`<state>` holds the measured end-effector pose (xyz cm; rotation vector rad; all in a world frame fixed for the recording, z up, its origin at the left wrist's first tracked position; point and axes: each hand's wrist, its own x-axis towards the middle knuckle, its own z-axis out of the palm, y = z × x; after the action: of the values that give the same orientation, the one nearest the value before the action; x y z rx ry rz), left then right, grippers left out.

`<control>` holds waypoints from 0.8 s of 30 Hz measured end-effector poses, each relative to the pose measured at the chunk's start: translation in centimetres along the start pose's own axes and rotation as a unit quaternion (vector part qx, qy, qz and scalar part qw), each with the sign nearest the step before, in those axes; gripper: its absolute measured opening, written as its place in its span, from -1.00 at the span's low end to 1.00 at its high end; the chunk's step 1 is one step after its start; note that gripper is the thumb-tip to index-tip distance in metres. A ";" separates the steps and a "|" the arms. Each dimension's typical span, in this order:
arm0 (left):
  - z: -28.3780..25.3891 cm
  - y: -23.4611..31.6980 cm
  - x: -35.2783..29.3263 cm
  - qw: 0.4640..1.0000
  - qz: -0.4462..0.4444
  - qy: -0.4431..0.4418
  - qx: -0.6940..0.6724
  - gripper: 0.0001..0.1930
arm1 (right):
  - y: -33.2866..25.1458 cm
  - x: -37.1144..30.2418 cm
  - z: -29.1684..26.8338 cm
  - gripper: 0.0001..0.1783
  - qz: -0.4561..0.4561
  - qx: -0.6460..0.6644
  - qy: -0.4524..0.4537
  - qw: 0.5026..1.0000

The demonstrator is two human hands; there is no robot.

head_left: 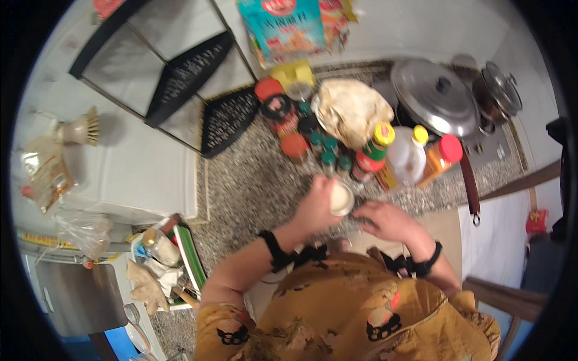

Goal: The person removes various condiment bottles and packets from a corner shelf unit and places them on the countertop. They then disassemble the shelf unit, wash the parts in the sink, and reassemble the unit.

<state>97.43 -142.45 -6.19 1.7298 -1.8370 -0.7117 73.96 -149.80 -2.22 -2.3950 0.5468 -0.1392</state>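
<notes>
My left hand (315, 207) is wrapped round a small round container (342, 199) at the counter's front edge. Its round top shows creamy white; whether that is a lid or the contents I cannot tell. Just right of it is my right hand (390, 221), fingers loosely bent and a little apart, with nothing visible in them. Beyond my hands stand several small green-capped jars (328, 157), a red-capped jar (294, 148) and a green-and-red bottle with a yellow cap (371, 153).
A clear jug (407, 157) and an orange bottle with a red cap (441, 157) stand at the right. Behind them, a lidded pan (435, 96) sits on the stove, its handle jutting forward. A black corner rack (189, 78) stands at the back left, above a crowded bin (191, 256).
</notes>
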 end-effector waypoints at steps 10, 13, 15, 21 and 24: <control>-3.3 2.3 0.1 0.999 0.040 -0.027 0.012 0.00 | 0.2 -1.4 -0.9 -0.64 0.039 0.005 -0.014 0.999; -13.7 5.8 0.5 0.988 0.119 0.095 0.016 -0.24 | -1.0 -1.2 -2.5 -0.63 0.016 0.033 -0.005 0.999; -22.5 8.9 2.1 0.956 0.154 0.223 0.110 -0.51 | -2.1 -0.9 -3.8 -0.63 -0.005 0.036 0.009 0.999; -46.1 10.9 5.8 0.801 0.124 0.542 0.221 -0.63 | -7.0 1.8 -6.5 -0.63 -0.107 0.024 0.053 0.993; -51.7 10.5 10.0 0.774 0.062 0.557 0.294 -0.48 | -7.5 1.7 -6.1 -0.63 -0.112 0.035 0.061 0.991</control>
<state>124.54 -153.38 38.90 1.6993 -1.2568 0.9268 76.68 -148.99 7.17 -2.3851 0.3205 -0.3995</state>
